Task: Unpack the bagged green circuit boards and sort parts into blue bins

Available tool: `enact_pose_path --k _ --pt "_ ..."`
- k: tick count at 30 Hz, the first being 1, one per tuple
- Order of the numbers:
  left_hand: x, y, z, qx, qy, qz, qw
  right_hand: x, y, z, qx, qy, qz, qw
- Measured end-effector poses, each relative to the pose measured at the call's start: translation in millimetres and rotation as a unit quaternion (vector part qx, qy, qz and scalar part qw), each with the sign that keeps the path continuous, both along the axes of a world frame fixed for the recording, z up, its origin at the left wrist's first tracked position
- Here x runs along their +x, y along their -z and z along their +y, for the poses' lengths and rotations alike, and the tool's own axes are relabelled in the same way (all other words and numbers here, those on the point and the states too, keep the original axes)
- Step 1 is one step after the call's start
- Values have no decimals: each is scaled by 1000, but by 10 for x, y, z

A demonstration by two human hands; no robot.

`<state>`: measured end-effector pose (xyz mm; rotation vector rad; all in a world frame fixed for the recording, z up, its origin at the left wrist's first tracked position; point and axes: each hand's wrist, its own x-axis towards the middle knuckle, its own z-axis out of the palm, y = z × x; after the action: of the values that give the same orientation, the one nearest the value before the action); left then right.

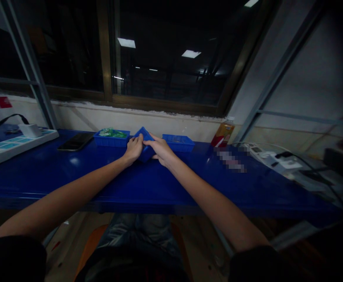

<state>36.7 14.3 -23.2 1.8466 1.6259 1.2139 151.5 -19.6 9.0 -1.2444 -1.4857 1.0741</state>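
At frame centre, the left hand [134, 149] and right hand [162, 150] clasp the tilted bin [146, 154] from opposite sides, presumably to steady it, between the left tray [112, 141] and right tray [180, 147].

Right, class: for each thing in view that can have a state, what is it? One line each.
Left hand: gripping the middle bin
Right hand: gripping the middle bin
Middle bin: tilted
Left bin: upright, green packets inside
Right bin: upright, contents unclear
Phone: lying flat
Left power strip: white plug inserted
Red-and-gold container: standing
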Motion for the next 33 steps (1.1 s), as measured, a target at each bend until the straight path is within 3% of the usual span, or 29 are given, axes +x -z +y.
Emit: enact_pose_path --k 4,15,22,25,28,33 --pt "-44 -13 27 30 -33 35 998 65 -96 -26 -66 -54 29 996" --pt "-211 -111 79 133 -138 85 978 34 -72 -40 -9 -88 10 996" --pt "-208 -111 140 128 -156 3 979 25 -74 -73 -20 -94 17 995" --pt "-225 -139 148 162 -130 12 978 56 -62 -35 -21 -94 8 995" --pt "-237 -164 114 188 -47 56 979 79 -43 8 -12 -83 -16 996" --pt "-217 -135 66 155 90 184 966 104 -19 57 3 -79 -31 996"
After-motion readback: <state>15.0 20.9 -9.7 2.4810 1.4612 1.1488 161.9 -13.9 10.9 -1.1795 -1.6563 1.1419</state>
